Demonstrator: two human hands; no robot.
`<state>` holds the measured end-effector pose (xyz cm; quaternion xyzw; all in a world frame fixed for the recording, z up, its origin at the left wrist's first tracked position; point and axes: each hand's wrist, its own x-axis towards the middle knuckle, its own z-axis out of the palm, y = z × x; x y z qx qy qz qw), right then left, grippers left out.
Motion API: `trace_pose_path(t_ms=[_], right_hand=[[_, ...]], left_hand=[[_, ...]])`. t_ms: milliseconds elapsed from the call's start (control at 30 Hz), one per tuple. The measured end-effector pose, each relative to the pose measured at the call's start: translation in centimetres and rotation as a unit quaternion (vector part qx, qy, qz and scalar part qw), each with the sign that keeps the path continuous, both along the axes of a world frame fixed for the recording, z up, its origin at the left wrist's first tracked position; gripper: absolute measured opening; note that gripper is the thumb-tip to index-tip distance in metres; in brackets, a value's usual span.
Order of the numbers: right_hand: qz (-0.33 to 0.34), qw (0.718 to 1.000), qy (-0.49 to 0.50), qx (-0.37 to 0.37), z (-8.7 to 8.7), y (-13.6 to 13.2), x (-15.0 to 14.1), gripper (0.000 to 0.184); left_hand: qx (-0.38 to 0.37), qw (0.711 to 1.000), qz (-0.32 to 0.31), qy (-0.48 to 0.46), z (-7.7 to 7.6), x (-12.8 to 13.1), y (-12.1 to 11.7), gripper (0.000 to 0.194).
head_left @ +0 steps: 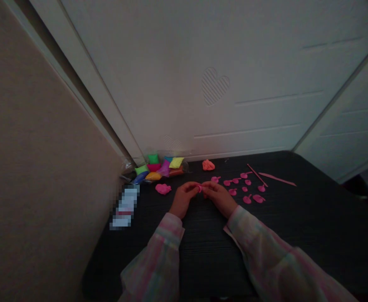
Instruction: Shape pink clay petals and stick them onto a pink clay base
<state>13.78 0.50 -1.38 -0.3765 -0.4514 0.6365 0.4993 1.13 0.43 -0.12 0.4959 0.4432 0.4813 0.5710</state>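
Between my fingertips is a small piece of pink modelling clay [199, 189], pinched from both sides above the dark table. My left hand [185, 196] is closed on its left side, and my right hand [217, 195] is closed on its right. The fingers cover most of the piece, so its full shape is hidden. Left of my left hand lies a larger pink clay lump [163, 189]. To the right of my right hand, several small flattened pink clay pieces [247, 199] with thin tails are scattered on the table.
Colourful clay packets [154, 176] in clear plastic lie at the back left of the black table [209, 260]. An orange clay lump [208, 165] sits near the white panel. Two pink sticklike tools [277, 179] lie at right. A blurred-out pale item [125, 207] is at left.
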Motion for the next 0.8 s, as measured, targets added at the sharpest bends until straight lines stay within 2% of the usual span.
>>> trace_pose_path(t_ms=[300, 800], right_hand=[[-0.002, 1.000, -0.009, -0.013, -0.1, 0.0, 0.0, 0.020], [0.010, 1.000, -0.001, -0.009, 0.1, 0.0, 0.1, 0.015]], left_hand=[[-0.013, 1.000, 0.005, 0.018, 0.2, 0.0, 0.0, 0.019], [-0.010, 0.999, -0.005, -0.043, -0.8, 0.0, 0.2, 0.015]])
